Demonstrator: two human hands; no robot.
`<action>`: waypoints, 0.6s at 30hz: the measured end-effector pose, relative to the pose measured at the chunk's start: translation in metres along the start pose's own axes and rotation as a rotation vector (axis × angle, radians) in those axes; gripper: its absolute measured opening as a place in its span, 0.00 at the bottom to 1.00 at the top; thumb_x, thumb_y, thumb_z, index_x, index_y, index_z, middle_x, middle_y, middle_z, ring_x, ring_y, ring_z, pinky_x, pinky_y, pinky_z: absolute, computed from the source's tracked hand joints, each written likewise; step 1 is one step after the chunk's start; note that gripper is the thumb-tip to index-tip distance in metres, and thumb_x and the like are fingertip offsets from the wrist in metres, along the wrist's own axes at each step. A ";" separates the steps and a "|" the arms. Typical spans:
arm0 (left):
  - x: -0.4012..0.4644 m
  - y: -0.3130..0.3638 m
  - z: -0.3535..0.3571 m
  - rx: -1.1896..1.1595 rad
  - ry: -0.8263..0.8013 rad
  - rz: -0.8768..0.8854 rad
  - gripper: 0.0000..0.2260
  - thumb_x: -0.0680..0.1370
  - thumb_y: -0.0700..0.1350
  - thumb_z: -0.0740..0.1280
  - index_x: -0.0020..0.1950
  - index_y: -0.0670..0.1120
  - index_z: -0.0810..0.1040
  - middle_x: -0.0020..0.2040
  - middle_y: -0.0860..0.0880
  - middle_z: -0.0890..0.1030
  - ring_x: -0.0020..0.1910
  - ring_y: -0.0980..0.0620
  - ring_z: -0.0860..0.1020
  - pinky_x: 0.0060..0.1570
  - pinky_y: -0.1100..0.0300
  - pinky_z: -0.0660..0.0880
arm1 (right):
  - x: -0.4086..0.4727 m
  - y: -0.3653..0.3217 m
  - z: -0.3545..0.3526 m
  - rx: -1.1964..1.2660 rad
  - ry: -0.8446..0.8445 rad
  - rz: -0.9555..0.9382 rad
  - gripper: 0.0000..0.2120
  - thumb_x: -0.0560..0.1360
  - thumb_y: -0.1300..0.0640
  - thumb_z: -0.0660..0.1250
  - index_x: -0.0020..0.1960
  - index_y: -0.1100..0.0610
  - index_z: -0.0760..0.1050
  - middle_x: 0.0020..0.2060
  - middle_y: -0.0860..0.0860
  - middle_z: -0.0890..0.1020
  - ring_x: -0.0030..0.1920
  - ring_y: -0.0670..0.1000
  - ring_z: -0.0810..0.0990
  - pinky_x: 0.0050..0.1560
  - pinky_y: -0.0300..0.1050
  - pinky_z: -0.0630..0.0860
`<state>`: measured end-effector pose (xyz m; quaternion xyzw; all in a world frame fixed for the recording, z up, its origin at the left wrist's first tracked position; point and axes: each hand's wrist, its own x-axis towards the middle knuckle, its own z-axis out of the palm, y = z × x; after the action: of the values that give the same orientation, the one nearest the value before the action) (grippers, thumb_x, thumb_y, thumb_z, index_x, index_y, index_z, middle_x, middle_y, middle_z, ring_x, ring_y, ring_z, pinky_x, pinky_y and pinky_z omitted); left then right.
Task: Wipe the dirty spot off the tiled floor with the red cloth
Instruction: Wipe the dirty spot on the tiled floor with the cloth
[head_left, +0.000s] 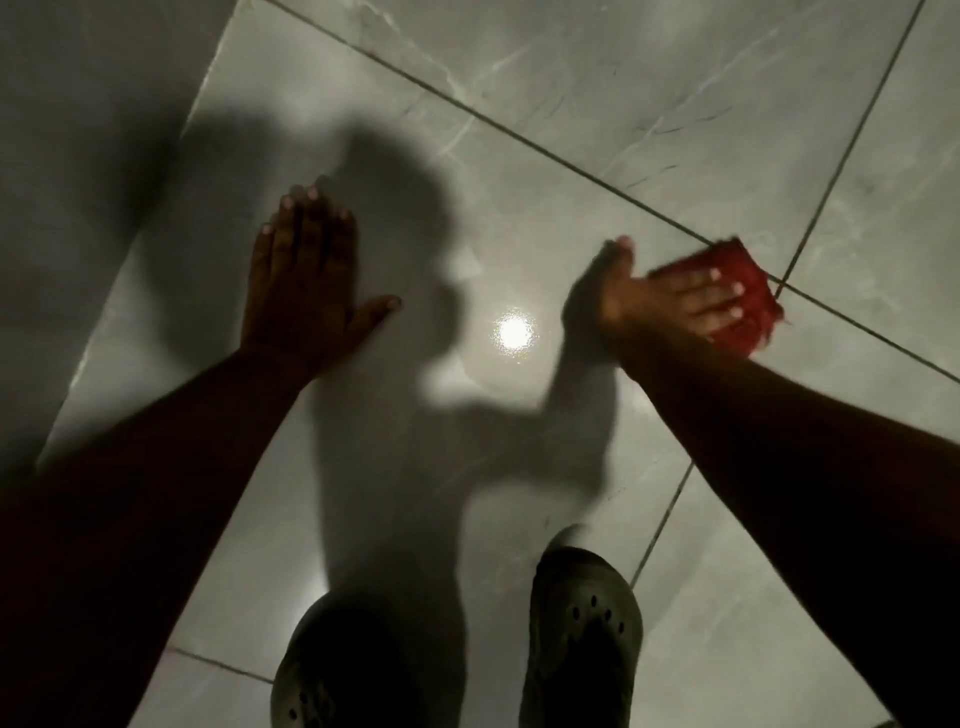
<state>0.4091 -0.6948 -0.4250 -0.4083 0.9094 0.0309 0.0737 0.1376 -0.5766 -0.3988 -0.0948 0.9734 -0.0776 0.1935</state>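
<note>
Right hand (675, 301) flat, fingers spread, pressing red cloth (737, 296) on tiled floor (571, 104); left hand (306, 275) open, empty, well apart; dirty spot not discernible

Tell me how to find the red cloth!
Look at the grey tiled floor, then follow the right hand out to where two grout lines cross. The red cloth lies flat under its fingers, the only brightly coloured thing there.
</note>
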 end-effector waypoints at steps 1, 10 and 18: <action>0.000 0.000 0.001 0.003 0.004 0.000 0.41 0.77 0.69 0.50 0.79 0.40 0.52 0.79 0.33 0.54 0.78 0.33 0.53 0.75 0.42 0.49 | -0.011 -0.019 0.002 -0.051 -0.049 0.014 0.49 0.74 0.27 0.44 0.76 0.68 0.55 0.76 0.68 0.56 0.76 0.70 0.53 0.73 0.59 0.32; 0.000 -0.004 -0.001 -0.003 0.024 -0.019 0.41 0.76 0.68 0.53 0.78 0.40 0.55 0.78 0.34 0.56 0.77 0.33 0.55 0.74 0.42 0.52 | -0.011 0.010 0.009 -0.399 -0.309 -1.272 0.43 0.74 0.34 0.54 0.79 0.60 0.51 0.79 0.59 0.52 0.79 0.62 0.47 0.77 0.62 0.50; 0.004 0.000 -0.004 -0.011 -0.016 0.008 0.41 0.76 0.69 0.52 0.79 0.42 0.51 0.79 0.34 0.52 0.78 0.33 0.52 0.73 0.41 0.52 | 0.059 0.121 -0.049 -0.284 -0.178 -0.520 0.49 0.69 0.33 0.47 0.77 0.67 0.47 0.77 0.69 0.47 0.77 0.70 0.43 0.76 0.60 0.42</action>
<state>0.4066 -0.6981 -0.4214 -0.4048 0.9101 0.0397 0.0787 0.0459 -0.4669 -0.3981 -0.3733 0.8968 0.0208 0.2367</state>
